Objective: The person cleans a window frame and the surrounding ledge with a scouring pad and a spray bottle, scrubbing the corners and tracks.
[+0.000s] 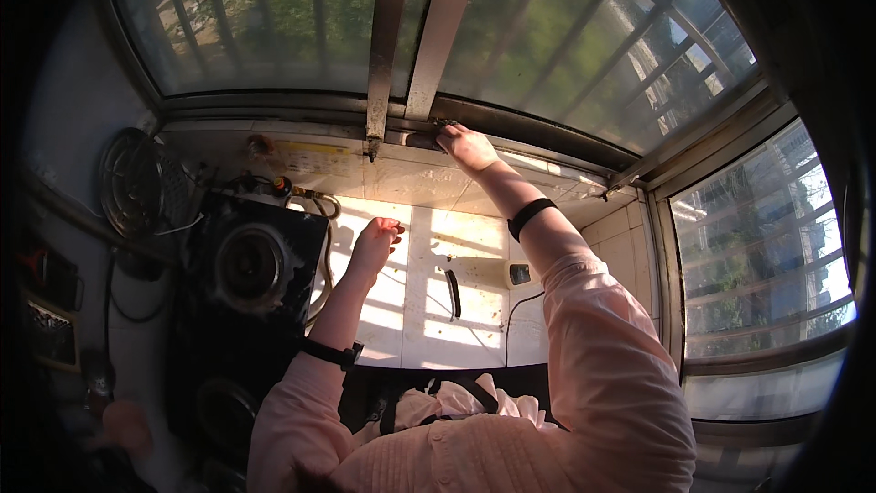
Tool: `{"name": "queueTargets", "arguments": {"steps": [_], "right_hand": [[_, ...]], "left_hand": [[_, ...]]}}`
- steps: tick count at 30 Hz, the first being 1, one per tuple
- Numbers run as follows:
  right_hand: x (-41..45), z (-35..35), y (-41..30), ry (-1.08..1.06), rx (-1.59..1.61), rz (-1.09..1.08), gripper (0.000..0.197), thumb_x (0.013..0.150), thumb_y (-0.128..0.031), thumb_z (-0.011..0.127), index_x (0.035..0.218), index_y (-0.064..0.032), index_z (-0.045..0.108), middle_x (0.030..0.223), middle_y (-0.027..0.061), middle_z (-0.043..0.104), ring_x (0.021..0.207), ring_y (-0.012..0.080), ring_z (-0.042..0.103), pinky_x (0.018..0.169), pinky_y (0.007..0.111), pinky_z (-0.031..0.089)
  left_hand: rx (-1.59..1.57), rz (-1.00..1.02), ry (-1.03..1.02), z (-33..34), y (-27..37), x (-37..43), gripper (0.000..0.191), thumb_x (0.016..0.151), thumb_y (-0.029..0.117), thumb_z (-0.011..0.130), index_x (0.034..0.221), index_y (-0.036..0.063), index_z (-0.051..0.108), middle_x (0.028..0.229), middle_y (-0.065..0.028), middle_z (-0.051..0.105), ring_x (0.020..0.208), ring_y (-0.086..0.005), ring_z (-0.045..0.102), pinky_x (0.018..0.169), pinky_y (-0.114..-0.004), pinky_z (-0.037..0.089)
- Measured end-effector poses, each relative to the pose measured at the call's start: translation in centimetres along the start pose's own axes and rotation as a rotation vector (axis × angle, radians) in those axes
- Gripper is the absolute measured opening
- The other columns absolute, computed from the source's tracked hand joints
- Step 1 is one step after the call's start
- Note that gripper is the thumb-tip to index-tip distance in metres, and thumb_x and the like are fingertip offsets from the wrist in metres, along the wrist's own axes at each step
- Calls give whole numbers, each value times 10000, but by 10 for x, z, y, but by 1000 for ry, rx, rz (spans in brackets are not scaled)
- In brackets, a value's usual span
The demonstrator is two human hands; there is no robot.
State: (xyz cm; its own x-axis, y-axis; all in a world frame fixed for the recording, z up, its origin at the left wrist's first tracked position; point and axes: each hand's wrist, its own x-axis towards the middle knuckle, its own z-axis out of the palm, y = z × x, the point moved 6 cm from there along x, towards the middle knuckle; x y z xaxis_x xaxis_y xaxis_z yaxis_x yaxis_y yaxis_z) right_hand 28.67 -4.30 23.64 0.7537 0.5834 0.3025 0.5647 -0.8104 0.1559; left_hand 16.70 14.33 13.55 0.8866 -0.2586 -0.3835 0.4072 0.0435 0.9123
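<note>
My right hand (467, 146) reaches out to the metal track of the sliding window (540, 150), its fingers bent down at the foot of the window's upright frame. A small dark, rough thing (443, 122) shows at the fingertips; whether it is gripped is unclear. My left hand (378, 244) hovers over the sunlit white tiled counter (424, 349), its fingers curled, with nothing plainly in them. Right of it on the counter are a short black strip (453, 293) and a pale container with a dark label (518, 274).
A black gas stove (198, 274) with round burners stands at the left, a hose (330, 267) beside it. Behind it a round metal rack (131, 181) leans near the wall. A thin black cable (510, 322) lies on the counter at the right. A metal-framed window (759, 246) closes off the right side.
</note>
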Motion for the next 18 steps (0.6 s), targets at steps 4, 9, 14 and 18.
{"name": "queueTargets", "arguments": {"steps": [4,9,14,18], "right_hand": [[-75,-22,67,-38,19,104,155,794,-100,520,919,-71,607,950,63,583,921,249,561,755,315,476],[-120,-34,99,-36,-8,221,183,759,-63,521,919,-65,610,965,71,587,917,262,560,761,327,475],[-168,-42,129,-45,-15,391,201,725,-8,501,886,-49,613,912,103,594,880,287,569,750,346,476],[-202,-48,151,-10,-51,536,218,726,11,493,897,-49,616,923,120,586,873,302,572,753,355,479]], "left_hand": [[19,5,-45,19,2,7,140,847,92,453,968,86,523,953,-26,600,837,-117,545,751,-284,414],[53,13,-81,34,5,14,155,842,88,459,985,92,519,947,-18,601,809,-110,539,760,-290,409],[-62,74,-110,48,0,28,153,848,89,485,994,58,519,925,-46,583,750,-97,520,621,-223,409],[13,57,-94,75,9,30,171,860,111,529,1020,51,527,920,-45,588,724,-97,522,583,-200,406]]}}
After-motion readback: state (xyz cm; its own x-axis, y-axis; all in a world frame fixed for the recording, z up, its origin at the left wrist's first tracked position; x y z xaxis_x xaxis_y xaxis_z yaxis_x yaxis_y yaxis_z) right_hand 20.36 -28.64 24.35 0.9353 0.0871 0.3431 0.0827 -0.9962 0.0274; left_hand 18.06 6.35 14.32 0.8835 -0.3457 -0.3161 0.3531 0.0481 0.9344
